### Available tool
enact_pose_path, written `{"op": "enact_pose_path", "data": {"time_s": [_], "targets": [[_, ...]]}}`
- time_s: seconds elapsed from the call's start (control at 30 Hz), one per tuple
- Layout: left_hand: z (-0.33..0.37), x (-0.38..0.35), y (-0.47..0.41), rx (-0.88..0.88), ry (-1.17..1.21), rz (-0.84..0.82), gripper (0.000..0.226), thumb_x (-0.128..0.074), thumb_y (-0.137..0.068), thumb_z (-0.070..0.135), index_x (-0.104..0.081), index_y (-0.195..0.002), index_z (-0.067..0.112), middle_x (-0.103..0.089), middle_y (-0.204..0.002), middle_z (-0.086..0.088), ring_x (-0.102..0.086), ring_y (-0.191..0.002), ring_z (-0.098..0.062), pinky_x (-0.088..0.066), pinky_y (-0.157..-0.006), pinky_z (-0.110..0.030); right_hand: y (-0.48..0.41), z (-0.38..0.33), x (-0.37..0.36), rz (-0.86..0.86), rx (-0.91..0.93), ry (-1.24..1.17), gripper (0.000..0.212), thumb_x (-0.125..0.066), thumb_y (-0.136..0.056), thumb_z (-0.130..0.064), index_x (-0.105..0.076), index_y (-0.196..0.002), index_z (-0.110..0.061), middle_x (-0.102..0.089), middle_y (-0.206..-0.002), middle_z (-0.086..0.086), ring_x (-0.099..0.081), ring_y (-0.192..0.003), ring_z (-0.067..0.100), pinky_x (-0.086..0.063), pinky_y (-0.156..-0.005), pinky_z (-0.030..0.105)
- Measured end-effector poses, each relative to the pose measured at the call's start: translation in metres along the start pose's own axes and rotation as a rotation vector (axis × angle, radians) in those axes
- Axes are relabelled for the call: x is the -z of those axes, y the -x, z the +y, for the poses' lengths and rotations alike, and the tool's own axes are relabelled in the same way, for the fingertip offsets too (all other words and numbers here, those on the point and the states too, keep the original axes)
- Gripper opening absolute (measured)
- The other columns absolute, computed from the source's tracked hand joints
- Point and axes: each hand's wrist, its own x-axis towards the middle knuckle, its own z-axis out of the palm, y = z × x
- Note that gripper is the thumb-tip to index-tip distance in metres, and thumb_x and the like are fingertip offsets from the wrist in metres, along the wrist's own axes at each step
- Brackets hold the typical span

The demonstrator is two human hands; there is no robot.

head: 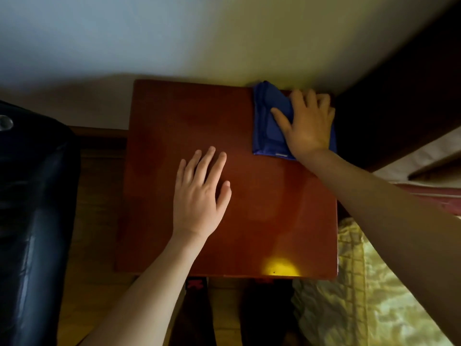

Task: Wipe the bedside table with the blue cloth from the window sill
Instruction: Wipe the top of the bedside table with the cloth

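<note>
The bedside table (262,208) has a glossy reddish-brown top and stands against the wall. A folded blue cloth (268,123) lies on its far right corner. My right hand (308,126) presses flat on the cloth with fingers spread, covering its right half. My left hand (199,193) rests palm down on the bare middle of the table top, fingers apart, holding nothing.
A dark leather seat (32,221) stands left of the table. A bed with a yellow quilted cover (369,295) is at the right, its dark headboard (399,96) beside the table's far right corner. Wooden floor (94,196) shows between seat and table.
</note>
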Motion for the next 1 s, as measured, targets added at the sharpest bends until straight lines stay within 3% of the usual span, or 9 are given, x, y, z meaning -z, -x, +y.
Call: {"op": "enact_pose_path", "data": {"time_s": [0.17, 0.43, 0.63, 0.77, 0.9, 1.0], "targets": [[0.000, 0.002, -0.001, 0.000, -0.010, -0.006, 0.054, -0.040, -0.098, 0.042, -0.041, -0.147, 0.021, -0.042, -0.154, -0.007, -0.035, -0.143, -0.030, -0.022, -0.121, -0.050, 0.009, 0.018, 0.007, -0.018, -0.246, -0.005, 0.052, -0.039, -0.093, -0.057, -0.050, -0.116, -0.012, -0.052, -0.124, 0.017, -0.042, -0.115, 0.040, -0.037, -0.090, 0.052], [0.003, 0.004, 0.000, 0.014, 0.035, -0.017, 0.054, -0.041, -0.097, 0.040, -0.040, -0.148, 0.021, -0.040, -0.155, -0.006, -0.033, -0.144, -0.029, -0.022, -0.121, -0.050, 0.202, -0.004, 0.026, -0.040, -0.071, -0.002, 0.038, -0.043, -0.091, -0.053, -0.051, -0.106, -0.019, -0.060, -0.102, 0.013, -0.041, -0.093, 0.034, -0.042, -0.079, 0.052], [0.002, 0.002, -0.002, 0.008, 0.010, 0.002, 0.053, -0.041, -0.097, 0.040, -0.041, -0.147, 0.021, -0.041, -0.154, -0.007, -0.033, -0.144, -0.029, -0.020, -0.121, -0.049, 0.055, -0.007, 0.003, 0.038, -0.186, 0.078, 0.049, -0.042, -0.093, -0.053, -0.054, -0.114, -0.011, -0.057, -0.113, 0.022, -0.049, -0.104, 0.044, -0.040, -0.083, 0.054], [0.002, 0.003, -0.002, 0.005, -0.013, -0.001, 0.053, -0.040, -0.097, 0.040, -0.042, -0.147, 0.020, -0.042, -0.154, -0.008, -0.035, -0.142, -0.031, -0.020, -0.120, -0.049, -0.001, -0.002, 0.002, -0.061, -0.164, 0.048, 0.052, -0.038, -0.095, -0.056, -0.050, -0.124, -0.014, -0.051, -0.126, 0.017, -0.042, -0.117, 0.041, -0.035, -0.091, 0.053], [0.004, 0.005, -0.002, 0.021, 0.005, -0.011, 0.054, -0.040, -0.097, 0.040, -0.040, -0.147, 0.020, -0.040, -0.155, -0.007, -0.033, -0.144, -0.030, -0.018, -0.121, -0.048, 0.104, -0.004, 0.013, -0.036, -0.198, 0.052, 0.044, -0.048, -0.091, -0.053, -0.054, -0.112, -0.014, -0.059, -0.110, 0.017, -0.048, -0.101, 0.039, -0.040, -0.082, 0.049], [0.003, 0.004, -0.001, 0.015, 0.019, -0.004, 0.054, -0.044, -0.096, 0.037, -0.041, -0.147, 0.020, -0.041, -0.154, -0.007, -0.033, -0.143, -0.030, -0.020, -0.121, -0.049, 0.202, -0.012, 0.021, -0.048, -0.107, 0.021, 0.037, -0.053, -0.088, -0.051, -0.052, -0.105, -0.018, -0.061, -0.101, 0.013, -0.045, -0.091, 0.034, -0.040, -0.078, 0.049]]}}
